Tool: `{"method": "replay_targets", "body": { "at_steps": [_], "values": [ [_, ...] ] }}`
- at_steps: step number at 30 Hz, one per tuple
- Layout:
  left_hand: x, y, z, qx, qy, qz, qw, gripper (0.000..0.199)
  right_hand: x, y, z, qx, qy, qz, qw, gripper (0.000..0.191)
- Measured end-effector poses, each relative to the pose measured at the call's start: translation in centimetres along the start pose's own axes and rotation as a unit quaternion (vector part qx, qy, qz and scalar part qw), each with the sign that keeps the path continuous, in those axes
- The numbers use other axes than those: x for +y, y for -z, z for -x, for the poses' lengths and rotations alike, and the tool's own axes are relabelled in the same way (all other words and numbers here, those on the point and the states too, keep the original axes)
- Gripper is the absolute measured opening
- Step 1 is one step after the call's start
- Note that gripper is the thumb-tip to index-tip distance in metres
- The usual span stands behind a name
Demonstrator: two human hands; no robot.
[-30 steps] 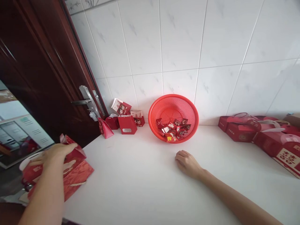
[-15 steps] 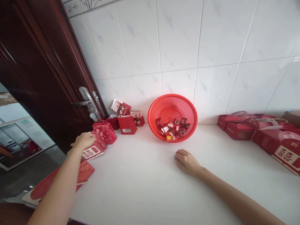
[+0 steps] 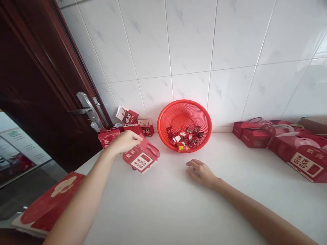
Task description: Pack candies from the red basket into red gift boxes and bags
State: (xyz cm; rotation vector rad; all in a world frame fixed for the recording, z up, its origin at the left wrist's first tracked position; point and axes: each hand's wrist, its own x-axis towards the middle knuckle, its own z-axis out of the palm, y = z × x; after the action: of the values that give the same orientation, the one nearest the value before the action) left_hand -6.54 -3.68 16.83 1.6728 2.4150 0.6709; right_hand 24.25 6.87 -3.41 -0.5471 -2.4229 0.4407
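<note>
Pinched by its top in my left hand [image 3: 127,140] is a red candy box [image 3: 142,160] with a white double-happiness label, held tilted above the white table. My right hand [image 3: 200,172] rests on the table in front of the basket. It is empty, with its fingers loosely bent and slightly apart. Against the wall stands a red plastic basket [image 3: 163,136], tipped toward me, with several small wrapped candies [image 3: 187,137] inside. Behind my left hand are more red boxes, among them one with cartoon figures [image 3: 127,115] and one with white lettering [image 3: 108,137].
On the right of the table [image 3: 166,211] stands a cluster of red handled boxes [image 3: 258,137]. A large red bag or package [image 3: 56,190] lies at the left edge, partly behind my left forearm. The dark door [image 3: 51,85] with its metal handle [image 3: 88,110] is at the left.
My left hand has lifted the candy box and carried it right, toward the basket. My right hand stays on the table, its fingers a little looser. The view has shifted slightly.
</note>
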Motion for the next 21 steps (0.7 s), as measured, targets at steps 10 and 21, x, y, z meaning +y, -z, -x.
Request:
{"method": "replay_targets", "body": {
  "at_steps": [10,21],
  "values": [
    [9.1,-9.5,3.4,-0.156,-0.242,0.094,0.953,0.047,-1.3,0.8,-0.2,0.004,-0.075,-0.244,0.967,0.047],
    [6.7,-8.4,0.9,-0.074,-0.251,0.092,0.961,0.021,-1.3,1.1,-0.3,0.023,-0.091,-0.248,0.964,0.046]
  ]
}}
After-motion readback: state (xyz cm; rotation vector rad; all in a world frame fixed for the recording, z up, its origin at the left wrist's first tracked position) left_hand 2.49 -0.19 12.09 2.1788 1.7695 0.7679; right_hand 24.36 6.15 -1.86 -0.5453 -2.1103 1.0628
